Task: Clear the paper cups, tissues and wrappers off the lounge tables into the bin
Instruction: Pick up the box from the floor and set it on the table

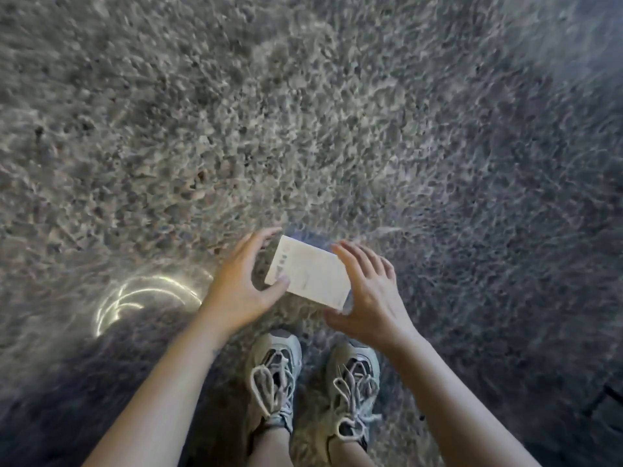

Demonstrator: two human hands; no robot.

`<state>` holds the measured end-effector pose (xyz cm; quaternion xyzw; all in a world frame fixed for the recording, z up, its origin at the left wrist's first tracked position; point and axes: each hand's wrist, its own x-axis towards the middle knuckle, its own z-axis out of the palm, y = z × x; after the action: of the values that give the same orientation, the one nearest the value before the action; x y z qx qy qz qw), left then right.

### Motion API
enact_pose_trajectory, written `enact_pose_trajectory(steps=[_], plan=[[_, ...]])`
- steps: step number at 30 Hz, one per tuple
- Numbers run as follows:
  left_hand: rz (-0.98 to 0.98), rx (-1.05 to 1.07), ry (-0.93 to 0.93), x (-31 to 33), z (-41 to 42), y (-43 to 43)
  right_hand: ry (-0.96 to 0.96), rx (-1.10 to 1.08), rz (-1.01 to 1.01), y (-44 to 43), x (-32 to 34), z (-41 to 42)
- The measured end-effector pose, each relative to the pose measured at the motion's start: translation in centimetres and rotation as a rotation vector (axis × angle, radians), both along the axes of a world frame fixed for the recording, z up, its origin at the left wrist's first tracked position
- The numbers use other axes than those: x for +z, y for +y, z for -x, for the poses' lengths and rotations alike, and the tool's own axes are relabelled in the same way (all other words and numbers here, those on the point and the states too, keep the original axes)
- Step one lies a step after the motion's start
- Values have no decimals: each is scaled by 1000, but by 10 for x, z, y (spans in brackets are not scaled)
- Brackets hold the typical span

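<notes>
- Far left, there's a bright curly light glare on the speckled floor. It's just a reflection, nothing to pick up.
- The left hand is spread wide with the fingers pretty straight. Only the thumb touches the near-left corner of the white paper slip, so it looks more like steadying than holding.
- The slip sits right between the two hands, out ahead of the shoes. It looks to be up off the floor, but the blur makes that hard to call. Its long axis runs from far-left to near-right, one short end toward each hand.
- The right hand covers the slip's near-right end, with the fingers laid over the edge and that corner tucked in by the thumb. I honestly can't tell if it's a real pinch or just resting there.
- My guess is the right hand has more of it, so that's the one to close and carry.
- No bin or lounge tables are in view, so the drop-off isn't lined up yet.
</notes>
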<state>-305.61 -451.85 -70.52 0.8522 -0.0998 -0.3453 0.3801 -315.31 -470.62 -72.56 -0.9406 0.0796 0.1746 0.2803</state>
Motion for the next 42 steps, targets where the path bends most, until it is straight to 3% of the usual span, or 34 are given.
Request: enact_pose_trajectory(steps=[4, 7, 10, 13, 18, 23, 30, 36, 42], plan=[[-20, 51, 38, -89, 12, 11, 93, 107, 85, 17, -106, 12], [-30, 110, 71, -127, 26, 23, 104, 147, 157, 26, -149, 21], [-37, 119, 90, -131, 34, 29, 58, 98, 158, 28, -153, 18], [-59, 141, 69, -98, 30, 33, 20, 37, 129, 27, -113, 8], [36, 220, -9, 38, 2, 25, -71, -51, 106, 14, 35, -20], [182, 307, -76, 225, -44, 19, -228, -48, 82, 12, 225, -76], [343, 433, -312, 471, -109, 46, -472, 3, 55, 50, 465, -165], [454, 543, -507, 612, -118, 82, -653, 73, -26, 96, 599, -196], [493, 714, -709, 704, -83, 121, -742, 250, -160, 140, 681, -186]])
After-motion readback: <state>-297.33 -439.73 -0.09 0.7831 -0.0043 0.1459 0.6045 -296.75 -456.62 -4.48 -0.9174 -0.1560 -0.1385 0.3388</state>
